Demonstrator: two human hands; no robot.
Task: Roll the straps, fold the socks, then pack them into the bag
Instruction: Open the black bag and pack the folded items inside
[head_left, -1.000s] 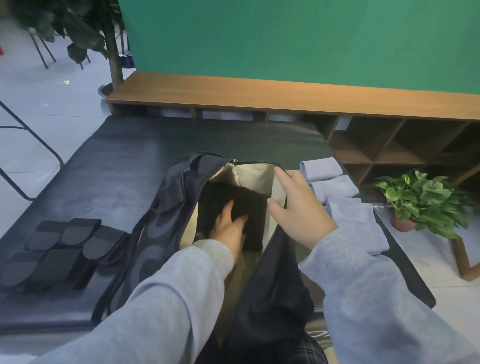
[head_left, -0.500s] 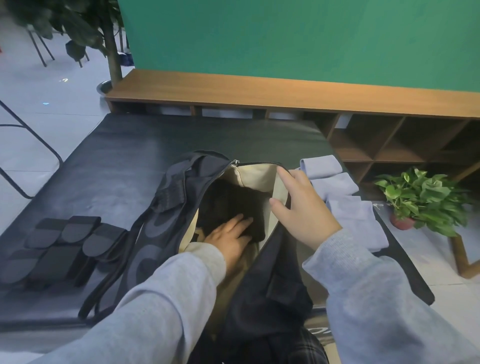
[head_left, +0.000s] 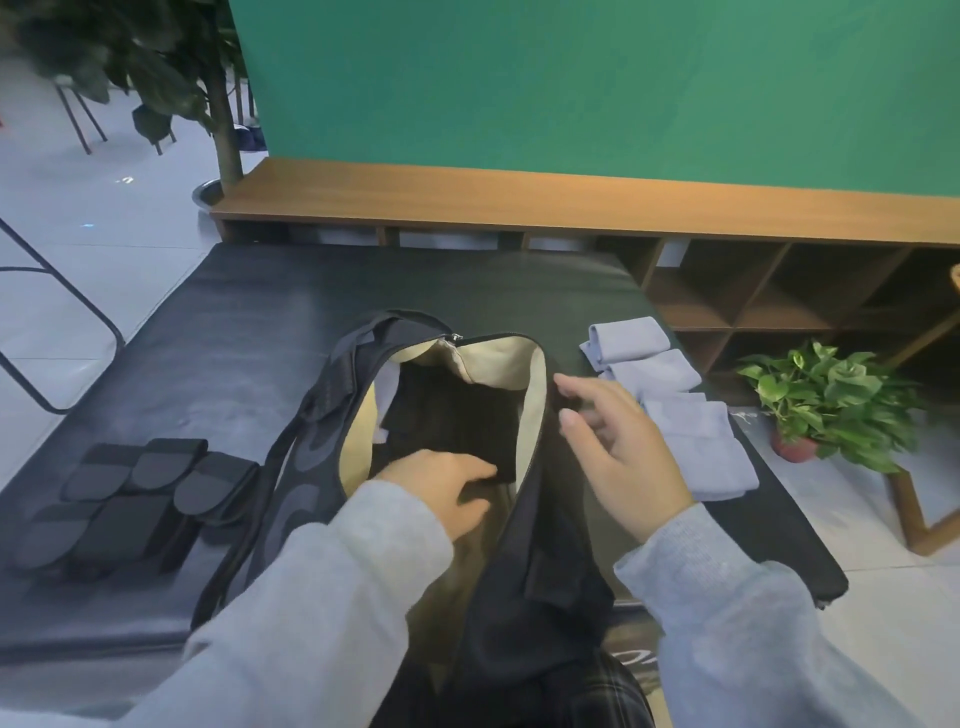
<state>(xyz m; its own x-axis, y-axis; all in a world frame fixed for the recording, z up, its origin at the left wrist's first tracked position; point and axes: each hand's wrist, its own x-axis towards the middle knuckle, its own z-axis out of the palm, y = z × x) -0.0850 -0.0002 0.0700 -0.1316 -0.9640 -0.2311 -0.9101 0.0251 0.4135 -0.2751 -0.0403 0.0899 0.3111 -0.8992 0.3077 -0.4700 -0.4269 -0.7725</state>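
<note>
Bag (head_left: 311, 467), dark with a beige lining, lies open in the middle of the black padded table (head_left: 249, 312), with its zipped mouth facing the person. Inside it sits a black folded item (head_left: 452, 421), and a pale piece shows at the left inner wall. The left hand (head_left: 441, 483) reaches into the opening; its fingers are straight and close together, and they rest flat on the near edge of the black item. The right hand (head_left: 618, 447) is just beside the right rim of the bag, with fingers spread and relaxed; whether the fingertips touch the rim I cannot tell, because the hand is slightly blurred. Rolled black straps (head_left: 130, 493) lie in a group on the left part of the table, well apart from the hands. Folded light blue socks (head_left: 670, 395) lie in a row on the right part of the table, just behind the right hand. A potted green plant (head_left: 826, 405) stands on the floor at the right.
</note>
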